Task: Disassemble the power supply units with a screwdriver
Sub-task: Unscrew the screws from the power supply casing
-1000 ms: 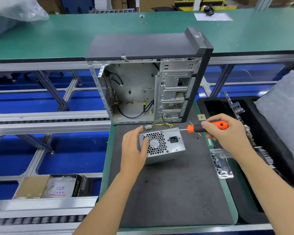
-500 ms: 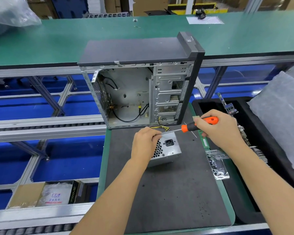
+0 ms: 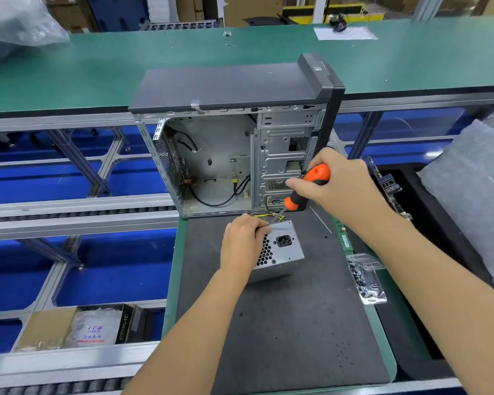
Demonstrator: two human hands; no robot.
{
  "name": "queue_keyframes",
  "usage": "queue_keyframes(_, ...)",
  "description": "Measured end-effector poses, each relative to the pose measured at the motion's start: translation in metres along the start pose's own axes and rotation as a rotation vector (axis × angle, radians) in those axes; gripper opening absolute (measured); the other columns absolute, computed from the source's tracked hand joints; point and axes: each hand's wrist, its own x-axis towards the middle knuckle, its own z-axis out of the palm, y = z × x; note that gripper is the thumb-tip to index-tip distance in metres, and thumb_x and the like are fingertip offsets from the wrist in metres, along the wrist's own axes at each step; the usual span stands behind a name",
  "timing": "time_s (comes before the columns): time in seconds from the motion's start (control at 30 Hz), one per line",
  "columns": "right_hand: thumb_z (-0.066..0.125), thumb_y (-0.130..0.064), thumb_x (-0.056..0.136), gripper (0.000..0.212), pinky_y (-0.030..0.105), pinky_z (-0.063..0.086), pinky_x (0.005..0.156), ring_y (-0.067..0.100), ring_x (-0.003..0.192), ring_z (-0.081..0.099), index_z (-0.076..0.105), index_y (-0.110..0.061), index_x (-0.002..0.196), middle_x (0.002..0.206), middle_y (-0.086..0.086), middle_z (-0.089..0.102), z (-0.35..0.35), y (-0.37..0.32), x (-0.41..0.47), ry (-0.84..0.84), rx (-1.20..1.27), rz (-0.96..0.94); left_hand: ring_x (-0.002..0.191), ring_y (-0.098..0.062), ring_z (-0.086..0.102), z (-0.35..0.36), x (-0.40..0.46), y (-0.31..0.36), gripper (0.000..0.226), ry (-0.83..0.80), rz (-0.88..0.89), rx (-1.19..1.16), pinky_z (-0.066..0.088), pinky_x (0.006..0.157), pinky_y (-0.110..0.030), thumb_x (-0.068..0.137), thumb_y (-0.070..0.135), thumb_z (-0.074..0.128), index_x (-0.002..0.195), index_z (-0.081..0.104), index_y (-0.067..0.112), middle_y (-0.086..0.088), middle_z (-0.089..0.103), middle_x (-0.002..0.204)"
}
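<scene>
A silver power supply unit lies tilted on the dark work mat, its vent grille and power socket facing up. My left hand grips its upper left corner, fingers curled over the edge. My right hand holds an orange and black screwdriver steeply, its shaft slanting down-left. The tip meets the unit's top edge beside my left fingers. Yellow and black wires run from behind the unit.
An open, gutted computer case stands right behind the mat. A clear bag of screws and a green memory stick lie right of the mat. A black bin with circuit boards sits further right. Conveyor rails run on the left.
My right hand has raised the screwdriver handle, so the tool now slants steeply down instead of lying nearly level. My left hand moved from the unit's fan grille to its upper left corner.
</scene>
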Motion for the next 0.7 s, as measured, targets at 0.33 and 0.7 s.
queue_keyframes(0.33,0.037,-0.076,0.088,0.061,0.035,0.034,0.058,0.027,0.071,0.04,0.042,-0.016,0.083,0.065,0.001,0.023,0.017,-0.074,0.047,-0.222,-0.762,-0.342,0.098,-0.024,0.063,-0.004,-0.004,-0.004,0.037,0.012,0.037,0.033,0.05,0.092,-0.046,0.085,0.034,0.076,0.109,0.073,0.007,-0.004,0.07,0.104)
queue_keyframes(0.7,0.052,-0.066,0.088,0.056,0.027,0.027,0.046,0.018,0.054,0.039,0.038,-0.015,0.068,0.067,0.003,0.04,0.013,-0.066,0.069,-0.399,-0.781,-0.325,0.123,-0.018,0.046,-0.004,-0.019,-0.027,0.109,-0.093,0.164,0.507,0.028,0.108,-0.041,0.057,0.094,0.041,0.138,0.051,0.021,0.008,0.054,0.135)
